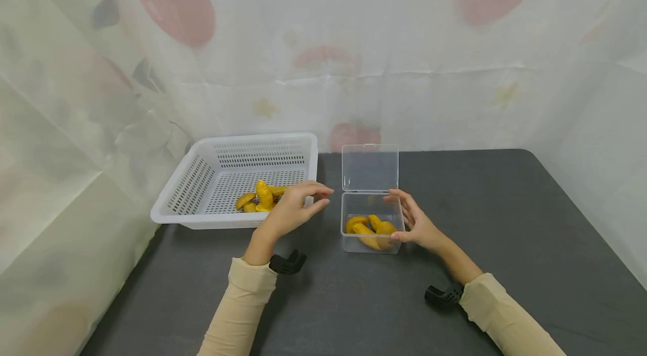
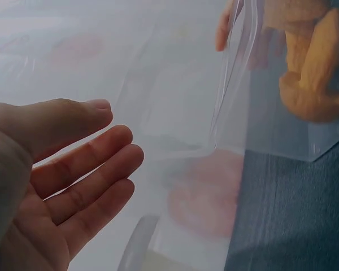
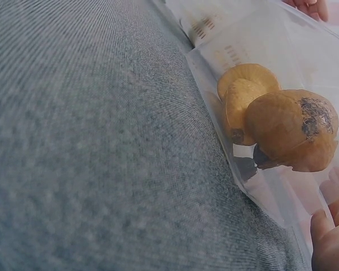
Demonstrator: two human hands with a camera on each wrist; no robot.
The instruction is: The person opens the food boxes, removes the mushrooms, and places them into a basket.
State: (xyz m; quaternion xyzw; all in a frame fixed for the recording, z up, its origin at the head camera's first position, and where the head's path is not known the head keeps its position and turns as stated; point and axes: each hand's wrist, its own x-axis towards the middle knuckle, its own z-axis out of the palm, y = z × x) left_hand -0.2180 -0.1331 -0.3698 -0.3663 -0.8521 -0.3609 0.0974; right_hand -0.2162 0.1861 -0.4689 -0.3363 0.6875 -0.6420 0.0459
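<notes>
A clear plastic box (image 1: pixel 355 205) stands on the dark table with its hinged lid (image 1: pixel 370 168) tipped up at the back. Inside lie yellow-brown mushrooms (image 1: pixel 360 227), two of them showing in the right wrist view (image 3: pixel 294 130). My right hand (image 1: pixel 418 228) holds the box by its right side, thumb at the front corner and fingers along the wall. My left hand (image 1: pixel 294 207) hovers between the white basket (image 1: pixel 222 222) and the box, fingers extended and holding nothing. More yellow mushrooms (image 1: pixel 264 196) sit in the basket's near right part, partly hidden behind that hand.
The perforated basket stands at the back left of the table (image 1: pixel 505 232). A printed curtain (image 1: pixel 429 103) hangs behind the table and along its left side. Each wrist carries a black mount (image 1: pixel 288 262).
</notes>
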